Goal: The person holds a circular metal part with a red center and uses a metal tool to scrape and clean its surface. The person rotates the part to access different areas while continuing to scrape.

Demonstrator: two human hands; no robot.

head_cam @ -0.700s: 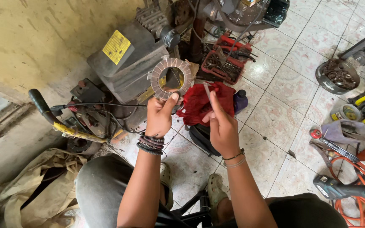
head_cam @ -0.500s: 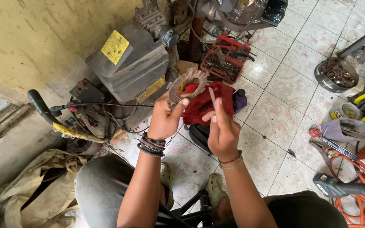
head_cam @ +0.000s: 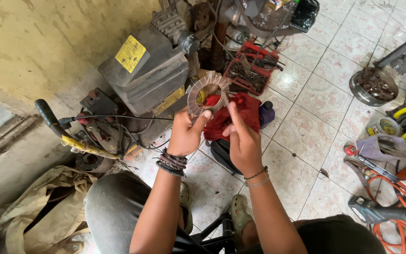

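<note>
Left hand [head_cam: 186, 134] closed on lower rim of ring [head_cam: 208, 94], thumb across its front, fingers behind; ring held up at a tilt above red cloth [head_cam: 233, 115], in front of grey machine [head_cam: 146, 70]. Ring round, ribbed, pale pink-grey, open middle with yellow showing through. Right hand [head_cam: 243, 141] just beside the left, loosely curled, index finger up toward ring's right edge; cannot tell if touching or if anything pinched in it. Beaded bands on left wrist, thin bracelets on right.

Red cloth under both hands, draped over dark object, small purple bottle [head_cam: 266, 113] at its right side. Red tray [head_cam: 249, 70] of bits behind cloth. Yellow label on machine top. Black-handled yellow tool [head_cam: 64, 134] left, near wall. Round tin [head_cam: 373, 87] of parts far right on tiled floor [head_cam: 306, 136], well apart. Orange cable [head_cam: 400, 207] and drill [head_cam: 381, 214] lower right. Tan sack [head_cam: 38, 211] lower left beside knee.
</note>
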